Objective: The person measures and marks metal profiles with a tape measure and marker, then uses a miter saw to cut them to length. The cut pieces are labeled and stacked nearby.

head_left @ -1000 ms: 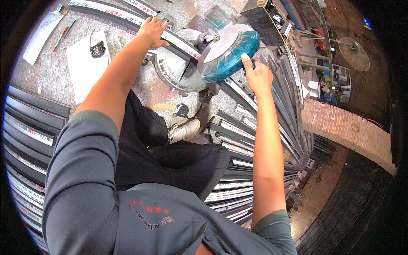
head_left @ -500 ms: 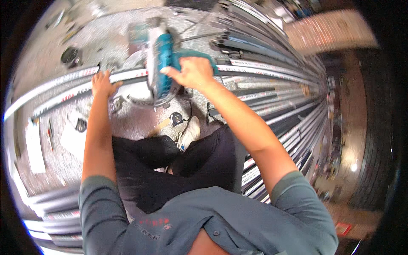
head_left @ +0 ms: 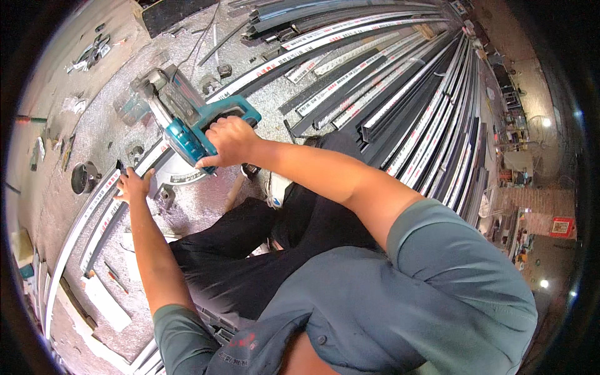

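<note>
A blue-green miter saw (head_left: pixel 182 139) stands on the floor ahead of me, its grey round base under the blade guard. My right hand (head_left: pixel 229 142) is wrapped round the saw's handle, with the thumb along its near side. Long dark metal profiles with white printed film run under the saw. My left hand (head_left: pixel 132 185) lies over one metal profile (head_left: pixel 103 228) just left of the blade, fingers hooked across it and thumb apart. Where the blade meets the profile is hidden by the guard.
Many long profiles (head_left: pixel 431 125) lie fanned out on the right. A black round container (head_left: pixel 85 178) stands at the left. A white strip (head_left: pixel 107 303) lies at the lower left, beside a thin pen-like item (head_left: pixel 117 281). A dark box (head_left: pixel 172 14) stands at the far edge.
The view has turned, so the saw and profiles now run more diagonally and the saw sits further left and lower. Both hands keep their places on the saw handle and profile.
</note>
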{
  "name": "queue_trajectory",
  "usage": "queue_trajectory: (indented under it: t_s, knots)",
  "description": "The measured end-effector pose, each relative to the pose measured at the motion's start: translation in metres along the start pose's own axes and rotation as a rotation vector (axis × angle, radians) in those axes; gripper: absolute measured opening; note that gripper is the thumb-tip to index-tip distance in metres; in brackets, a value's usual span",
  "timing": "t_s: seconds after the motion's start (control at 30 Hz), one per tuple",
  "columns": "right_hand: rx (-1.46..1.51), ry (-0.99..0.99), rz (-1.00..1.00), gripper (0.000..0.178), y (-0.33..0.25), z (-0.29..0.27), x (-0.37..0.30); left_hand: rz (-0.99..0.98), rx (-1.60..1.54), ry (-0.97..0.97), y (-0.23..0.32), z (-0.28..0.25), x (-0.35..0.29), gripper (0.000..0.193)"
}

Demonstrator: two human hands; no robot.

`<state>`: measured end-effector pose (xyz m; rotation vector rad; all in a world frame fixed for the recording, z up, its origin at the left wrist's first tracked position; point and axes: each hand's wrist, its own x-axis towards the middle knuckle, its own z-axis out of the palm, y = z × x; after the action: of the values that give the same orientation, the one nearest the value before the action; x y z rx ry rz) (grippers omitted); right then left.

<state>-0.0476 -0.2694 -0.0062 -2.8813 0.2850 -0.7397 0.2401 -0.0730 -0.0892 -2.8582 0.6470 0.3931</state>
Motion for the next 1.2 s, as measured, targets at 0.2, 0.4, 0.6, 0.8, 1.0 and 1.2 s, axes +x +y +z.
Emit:
queue_trajectory:
  t_s: [0.2, 0.4, 0.6, 0.8, 1.0, 1.2]
  knots:
    - [0.005, -0.148, 0.058, 0.08, 0.002, 0.023, -0.028, -0.019, -0.006, 0.018, 0.0, 0.007, 0.008, 0.092]
    - [-0.041, -0.315, 0.072, 0.085, -0.002, 0.018, -0.031, 0.002, -0.003, 0.002, -0.004, 0.008, 0.01, 0.096]
    - [-0.129, -0.517, 0.116, 0.09, -0.016, -0.017, -0.004, -0.015, -0.074, -0.032, -0.008, 0.002, 0.009, 0.1]
    - [-0.049, -0.55, 0.143, 0.094, 0.01, -0.065, 0.114, 0.058, -0.254, -0.016, -0.028, 0.006, 0.006, 0.101]
    - [-0.08, -0.539, 0.093, 0.11, 0.053, -0.075, 0.24, 0.125, -0.064, -0.096, -0.032, -0.001, 0.006, 0.097]
    - [-0.114, -0.351, 0.039, 0.093, 0.071, -0.064, 0.253, 0.119, -0.036, 0.094, -0.036, 0.019, -0.007, 0.076]
